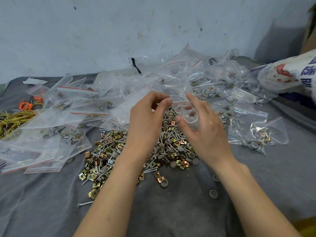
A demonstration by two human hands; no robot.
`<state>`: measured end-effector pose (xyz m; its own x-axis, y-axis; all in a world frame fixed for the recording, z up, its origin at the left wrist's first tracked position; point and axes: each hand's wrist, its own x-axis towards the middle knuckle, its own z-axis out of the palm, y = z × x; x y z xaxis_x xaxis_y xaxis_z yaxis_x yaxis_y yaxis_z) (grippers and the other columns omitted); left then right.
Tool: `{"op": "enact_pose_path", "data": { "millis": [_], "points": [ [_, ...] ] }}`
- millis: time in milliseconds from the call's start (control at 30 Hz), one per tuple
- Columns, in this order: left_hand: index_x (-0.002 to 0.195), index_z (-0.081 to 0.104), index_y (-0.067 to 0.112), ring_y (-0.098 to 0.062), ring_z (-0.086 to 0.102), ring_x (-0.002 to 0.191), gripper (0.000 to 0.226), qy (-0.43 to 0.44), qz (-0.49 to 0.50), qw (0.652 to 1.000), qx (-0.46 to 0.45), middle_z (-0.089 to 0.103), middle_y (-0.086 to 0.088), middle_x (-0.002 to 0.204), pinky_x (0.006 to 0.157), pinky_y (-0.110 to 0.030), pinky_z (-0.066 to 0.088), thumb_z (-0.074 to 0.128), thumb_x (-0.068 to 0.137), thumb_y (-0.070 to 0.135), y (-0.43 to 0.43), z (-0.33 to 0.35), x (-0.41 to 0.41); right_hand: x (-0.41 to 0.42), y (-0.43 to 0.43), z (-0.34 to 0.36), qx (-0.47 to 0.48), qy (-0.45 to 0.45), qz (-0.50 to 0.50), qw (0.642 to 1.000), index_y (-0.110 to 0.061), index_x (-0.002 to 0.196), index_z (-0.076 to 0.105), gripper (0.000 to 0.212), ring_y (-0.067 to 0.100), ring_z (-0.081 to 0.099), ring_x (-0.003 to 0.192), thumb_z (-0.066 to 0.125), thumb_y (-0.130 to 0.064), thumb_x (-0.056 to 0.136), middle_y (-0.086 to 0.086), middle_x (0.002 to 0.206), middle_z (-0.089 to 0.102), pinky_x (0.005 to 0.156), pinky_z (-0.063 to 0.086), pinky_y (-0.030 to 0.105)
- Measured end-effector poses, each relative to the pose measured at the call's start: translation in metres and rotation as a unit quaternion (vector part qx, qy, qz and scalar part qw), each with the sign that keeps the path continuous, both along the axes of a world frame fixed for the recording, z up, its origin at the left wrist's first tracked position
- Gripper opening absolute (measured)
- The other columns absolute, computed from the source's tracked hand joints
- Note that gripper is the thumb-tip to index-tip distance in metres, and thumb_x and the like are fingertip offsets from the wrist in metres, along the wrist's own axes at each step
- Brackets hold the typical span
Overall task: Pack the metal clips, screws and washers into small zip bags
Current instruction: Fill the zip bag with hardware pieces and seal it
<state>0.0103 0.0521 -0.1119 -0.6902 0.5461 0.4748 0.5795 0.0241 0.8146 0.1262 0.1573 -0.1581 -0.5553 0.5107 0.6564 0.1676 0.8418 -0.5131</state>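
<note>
Two bare forearms reach in from the bottom edge over a grey cloth (171,216), and both hands meet above a loose pile (106,151) of brassy metal clips (93,194), screws (85,203) and grey washers (163,183). Between the hands hangs a small zip bag (177,93) of clear plastic, raised just over the far side of the pile. The left hand (147,115) pinches the bag's edge between thumb and curled forefinger. The right hand (203,127) is loosely cupped round the bag, thumb on the near side, fingers showing through the plastic; whether they sit inside the mouth cannot be told. Empty bags (82,103) with red zip lines lie heaped on the left and behind, near a tangle of yellow and orange rubber bands (15,118). Filled bags (256,132) lie on the right, below a white printed sack (290,72)
</note>
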Motion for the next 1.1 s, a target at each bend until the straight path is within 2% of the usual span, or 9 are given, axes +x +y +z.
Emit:
{"op": "enact_pose_path", "data": {
  "millis": [167, 300, 467, 600, 733, 833, 967, 1033, 1100],
  "points": [
    [0.090, 0.070, 0.033, 0.001, 0.063, 0.075, 0.008, -0.004, -0.092, 0.995, -0.034, 0.072, 0.013, 0.085, 0.066, -0.007, 0.043, 0.070, 0.091, 0.026, 0.003, 0.011, 0.011, 0.001, -0.002, 0.001, 0.015, -0.005, 0.016, 1.000, -0.015, 0.151, 0.041, 0.068, 0.014, 0.053, 0.116, 0.049, -0.053, 0.096, -0.001, 0.131, 0.058, 0.103, 0.042, 0.041],
    [0.096, 0.068, 0.028, 0.000, 0.062, 0.074, 0.004, 0.002, -0.107, 0.993, -0.057, 0.070, 0.010, 0.086, 0.064, -0.012, 0.046, 0.069, 0.092, 0.028, 0.005, 0.008, 0.013, 0.001, -0.002, 0.001, 0.037, -0.013, 0.018, 0.999, -0.011, 0.151, 0.041, 0.069, 0.020, 0.056, 0.116, 0.049, -0.050, 0.094, 0.003, 0.132, 0.058, 0.102, 0.042, 0.040],
    [0.099, 0.063, 0.031, 0.001, 0.060, 0.071, 0.009, 0.008, -0.118, 0.991, -0.058, 0.067, 0.013, 0.085, 0.062, -0.012, 0.046, 0.069, 0.091, 0.031, 0.005, 0.010, 0.012, 0.000, -0.001, -0.001, 0.048, -0.013, 0.019, 0.999, -0.009, 0.152, 0.038, 0.073, 0.018, 0.053, 0.119, 0.050, -0.050, 0.093, 0.007, 0.135, 0.058, 0.101, 0.035, 0.030],
    [0.101, 0.060, 0.035, 0.004, 0.061, 0.074, 0.013, 0.021, -0.131, 0.986, -0.100, 0.066, 0.019, 0.085, 0.065, -0.011, 0.048, 0.067, 0.092, 0.029, 0.004, 0.008, 0.012, 0.000, 0.000, -0.002, 0.041, -0.016, 0.040, 0.998, -0.008, 0.154, 0.036, 0.074, 0.022, 0.056, 0.117, 0.051, -0.048, 0.093, 0.007, 0.131, 0.058, 0.101, 0.043, 0.038],
    [0.097, 0.058, 0.037, 0.005, 0.064, 0.073, 0.009, 0.010, -0.142, 0.985, -0.100, 0.069, 0.016, 0.086, 0.063, -0.012, 0.048, 0.064, 0.094, 0.033, 0.003, 0.010, 0.013, 0.002, 0.001, -0.002, 0.032, -0.013, 0.044, 0.998, -0.009, 0.154, 0.035, 0.073, 0.024, 0.058, 0.114, 0.055, -0.045, 0.093, 0.007, 0.132, 0.057, 0.098, 0.046, 0.041],
    [0.096, 0.058, 0.036, 0.001, 0.066, 0.076, 0.004, -0.003, -0.139, 0.985, -0.102, 0.071, 0.013, 0.089, 0.067, -0.017, 0.050, 0.059, 0.096, 0.039, 0.003, 0.010, 0.013, 0.002, 0.000, -0.002, 0.032, -0.012, 0.042, 0.999, -0.010, 0.154, 0.035, 0.072, 0.025, 0.059, 0.112, 0.058, -0.043, 0.094, 0.007, 0.132, 0.057, 0.098, 0.048, 0.044],
    [0.099, 0.063, 0.028, 0.001, 0.066, 0.082, 0.022, -0.002, -0.185, 0.975, -0.123, 0.071, 0.014, 0.091, 0.072, -0.020, 0.052, 0.057, 0.095, 0.049, 0.000, 0.011, 0.015, 0.003, 0.001, -0.001, 0.019, -0.007, 0.044, 0.999, -0.011, 0.155, 0.033, 0.072, 0.026, 0.055, 0.122, 0.055, -0.043, 0.095, 0.008, 0.136, 0.055, 0.104, 0.046, 0.050],
    [0.098, 0.066, 0.026, 0.000, 0.066, 0.083, 0.021, 0.020, -0.219, 0.965, -0.144, 0.071, 0.013, 0.090, 0.074, -0.020, 0.052, 0.061, 0.094, 0.046, -0.002, 0.011, 0.016, 0.004, 0.002, -0.001, 0.003, -0.008, 0.041, 0.999, -0.015, 0.157, 0.030, 0.073, 0.023, 0.054, 0.120, 0.054, -0.043, 0.094, 0.003, 0.132, 0.054, 0.104, 0.046, 0.047],
    [0.093, 0.067, 0.027, -0.002, 0.065, 0.078, 0.014, 0.041, -0.246, 0.956, -0.157, 0.070, 0.013, 0.085, 0.074, -0.022, 0.051, 0.063, 0.094, 0.040, -0.005, 0.012, 0.017, 0.005, 0.003, -0.002, -0.005, -0.004, 0.033, 0.999, -0.018, 0.157, 0.030, 0.071, 0.020, 0.055, 0.114, 0.060, -0.038, 0.096, 0.000, 0.127, 0.053, 0.097, 0.046, 0.040]
  ]
}}
